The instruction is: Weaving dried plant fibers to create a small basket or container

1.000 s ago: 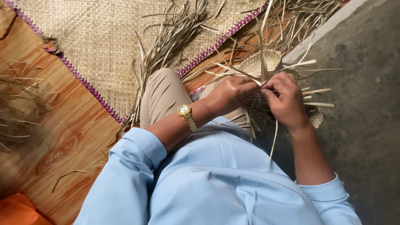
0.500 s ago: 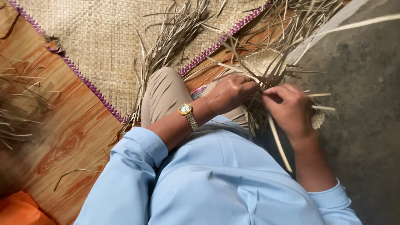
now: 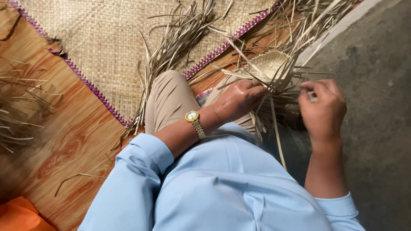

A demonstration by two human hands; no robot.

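Note:
My left hand (image 3: 238, 99), with a gold wristwatch (image 3: 195, 121) on its wrist, grips a small half-woven straw piece (image 3: 269, 64) at its lower edge. Loose pale strips stick out of the weave in all directions. My right hand (image 3: 322, 107) is to the right of the piece, fingers pinched on a thin straw strip (image 3: 277, 137) that runs across toward the weave. I am sitting, one knee in beige trousers (image 3: 167, 96) raised, in a light blue shirt.
A large woven straw mat (image 3: 107, 38) with a purple zigzag border lies on the wood-pattern floor (image 3: 64, 149). A bundle of loose dry strips (image 3: 180, 38) lies on it. More strips lie at far left (image 3: 17, 111). Grey concrete (image 3: 381, 85) is at right; orange cloth (image 3: 17, 218) at bottom left.
My right hand has drawn away to the right from the woven piece, pulling a strip with it. My left hand has stayed on the weave.

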